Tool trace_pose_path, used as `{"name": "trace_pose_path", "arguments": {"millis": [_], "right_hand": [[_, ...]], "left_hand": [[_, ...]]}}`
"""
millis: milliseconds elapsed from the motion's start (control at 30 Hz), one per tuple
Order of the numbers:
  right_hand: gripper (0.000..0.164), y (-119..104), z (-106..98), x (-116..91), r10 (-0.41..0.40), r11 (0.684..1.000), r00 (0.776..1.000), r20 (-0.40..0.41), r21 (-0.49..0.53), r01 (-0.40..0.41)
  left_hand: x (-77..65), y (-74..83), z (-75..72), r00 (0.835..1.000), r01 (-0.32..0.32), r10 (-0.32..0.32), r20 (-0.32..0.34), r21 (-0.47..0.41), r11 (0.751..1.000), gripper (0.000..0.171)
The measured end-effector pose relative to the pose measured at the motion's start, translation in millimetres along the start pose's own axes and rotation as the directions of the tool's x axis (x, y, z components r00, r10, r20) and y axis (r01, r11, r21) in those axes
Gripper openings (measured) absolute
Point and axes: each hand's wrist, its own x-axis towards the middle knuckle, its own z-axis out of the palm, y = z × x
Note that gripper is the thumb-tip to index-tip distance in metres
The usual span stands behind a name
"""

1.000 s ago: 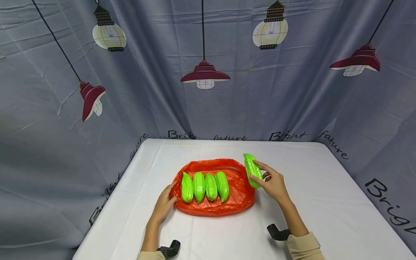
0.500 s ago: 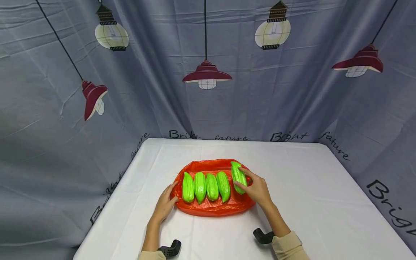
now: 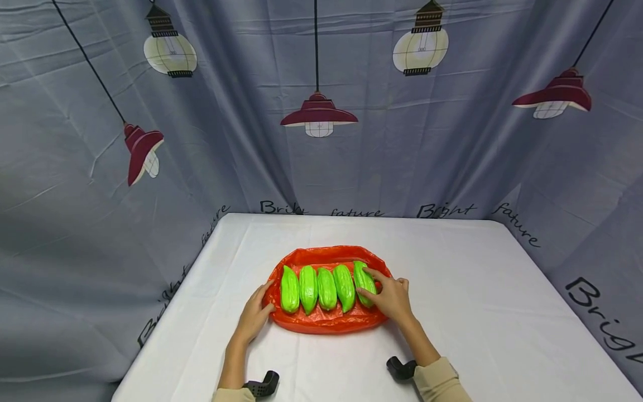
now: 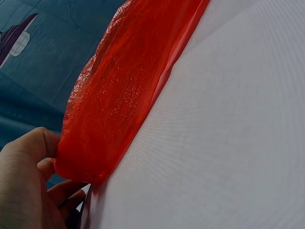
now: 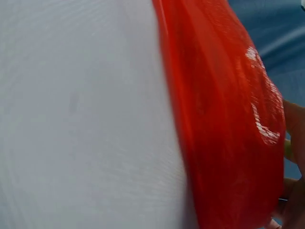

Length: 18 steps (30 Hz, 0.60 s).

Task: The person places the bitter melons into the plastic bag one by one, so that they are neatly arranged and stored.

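Observation:
A red plastic bag [image 3: 326,325], spread into a shallow oval with raised sides, lies on the white table. Inside it several bright green ridged gourds, like bitter melons, stand side by side in a row. My left hand [image 3: 253,317] holds the bag's left edge; in the left wrist view its thumb and fingers meet the red plastic [image 4: 114,105]. My right hand [image 3: 394,298] reaches over the right side and pinches the rightmost gourd [image 3: 363,277] between thumb and fingers. In the right wrist view the bag's side [image 5: 224,124] hides most of that hand [image 5: 295,157] and the gourd.
The white cloth-covered table [image 3: 482,312] extends around the bag. Behind it hangs a grey-blue curtain [image 3: 226,139] printed with lamps and lettering. A black wrist device [image 3: 263,384] sits on the left wrist, another [image 3: 401,368] on the right.
My right hand has carried the gourd leftward from above the bag's right edge, down into the bag beside the row. The left hand has stayed at the left edge.

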Motion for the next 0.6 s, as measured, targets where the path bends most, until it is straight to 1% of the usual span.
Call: {"name": "trace_pose_path", "arguments": {"millis": [200, 400, 600], "right_hand": [[0.057, -1.6, 3.2, -1.7, 0.0, 1.0, 1.0, 0.007, -0.012, 0.0], [0.056, -0.8, 5.1, -1.8, 0.007, 1.0, 1.0, 0.017, -0.02, -0.007], [0.055, 0.2, 7.5, -0.6, 0.004, 1.0, 1.0, 0.024, -0.03, -0.003]], "left_hand": [[0.5, 0.0, 0.2, 1.0, -0.019, 0.019, -0.012, -0.003, 1.0, 0.063], [0.6, 0.1, 0.2, 1.0, 0.005, -0.005, 0.003, -0.004, 1.0, 0.064], [0.1, 0.9, -0.5, 1.0, 0.009, -0.009, 0.006, -0.008, 1.0, 0.064]]}}
